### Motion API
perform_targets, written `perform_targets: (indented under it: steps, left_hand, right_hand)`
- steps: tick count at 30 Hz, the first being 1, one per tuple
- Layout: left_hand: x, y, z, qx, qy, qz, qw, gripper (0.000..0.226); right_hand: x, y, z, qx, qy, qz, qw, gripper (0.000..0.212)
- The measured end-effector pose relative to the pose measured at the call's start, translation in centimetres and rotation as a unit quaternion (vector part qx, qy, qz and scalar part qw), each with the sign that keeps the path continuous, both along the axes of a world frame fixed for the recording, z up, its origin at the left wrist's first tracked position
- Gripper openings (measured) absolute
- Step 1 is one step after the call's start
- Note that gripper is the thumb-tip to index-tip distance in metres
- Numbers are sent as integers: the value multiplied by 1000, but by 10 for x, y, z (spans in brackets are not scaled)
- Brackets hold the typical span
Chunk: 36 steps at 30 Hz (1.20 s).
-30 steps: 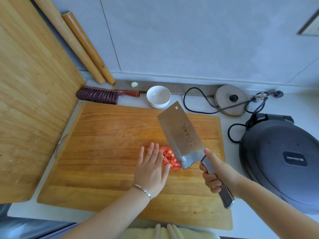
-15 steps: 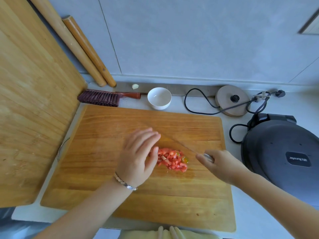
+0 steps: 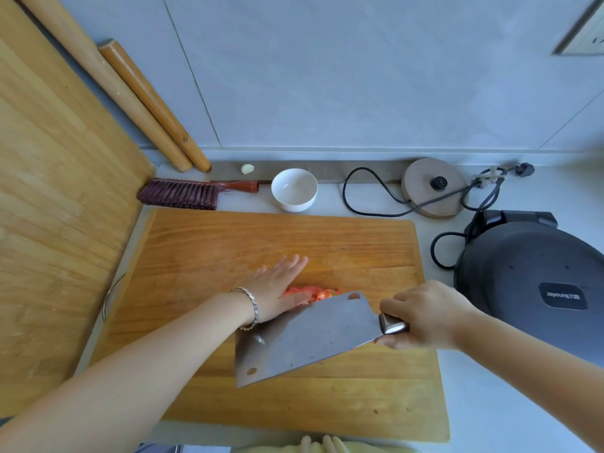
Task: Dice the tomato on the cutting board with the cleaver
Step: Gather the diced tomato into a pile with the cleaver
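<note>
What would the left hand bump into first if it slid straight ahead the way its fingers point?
Probably nothing nearby: the left hand points up-right across bare cutting board, toward the black cord beyond its far edge; depth is uncertain.

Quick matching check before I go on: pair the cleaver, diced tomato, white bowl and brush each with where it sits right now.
Things:
1. cleaver
2. diced tomato
3. white bowl
4. brush

Places:
A. on the counter behind the cutting board, by the leaning board
B. held in the right hand, blade laid low over the board
C. on the board beside the flat left hand
D. on the counter behind the board, right of the brush

Pairs: 1-B, 2-C, 3-D, 4-A
</note>
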<state>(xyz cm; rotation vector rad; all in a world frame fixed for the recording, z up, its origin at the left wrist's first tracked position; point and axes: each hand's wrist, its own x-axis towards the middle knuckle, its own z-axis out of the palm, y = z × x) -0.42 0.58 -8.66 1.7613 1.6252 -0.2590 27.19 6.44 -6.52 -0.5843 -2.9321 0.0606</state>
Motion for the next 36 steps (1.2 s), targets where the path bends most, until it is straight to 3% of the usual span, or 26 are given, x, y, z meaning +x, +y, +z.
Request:
perform_targets:
  steps: [3, 5, 7, 9, 11, 13, 18, 23, 25, 30, 34, 36]
  left_hand:
    - [-8, 4, -7, 23, 36, 46, 998, 65]
    - [1, 8, 1, 70, 0, 80, 994, 62]
    - [19, 12, 14, 124, -55, 19, 990, 58]
    - [39, 12, 24, 155, -100, -104, 977, 56]
    - [50, 8, 27, 137, -118, -199, 963, 58]
    - [49, 3, 24, 90, -104, -219, 966, 60]
    - [30, -4, 17, 7, 2, -121, 993, 60]
    - [32, -12, 25, 51, -64, -103, 991, 53]
    - [32, -9, 30, 53, -21, -107, 993, 47]
    - [16, 4, 32, 185, -11, 86, 979, 26]
    - [15, 16, 39, 181, 37, 147, 972, 5]
    - [11, 19, 41, 189, 31, 186, 964, 19]
  right_hand:
    - [7, 1, 2, -7, -2, -10, 1000, 67]
    - [7, 4, 3, -3, -9, -11, 1000, 68]
    - [2, 7, 3, 3, -24, -12, 1000, 69]
    - [-3, 11, 0, 0, -27, -3, 1000, 72]
    - [-6, 13, -1, 3, -23, 7, 1000, 72]
    - [-7, 15, 0, 8, -21, 7, 1000, 71]
    - [-3, 11, 0, -9, -49, -1, 999, 70]
    - [2, 9, 4, -12, -59, -2, 998, 68]
    - [6, 8, 8, -10, -69, -7, 998, 69]
    - [31, 6, 17, -15, -114, -68, 991, 52]
    - [57, 8, 38, -16, -189, -105, 976, 50]
    - [70, 3, 54, -13, -206, -146, 967, 45]
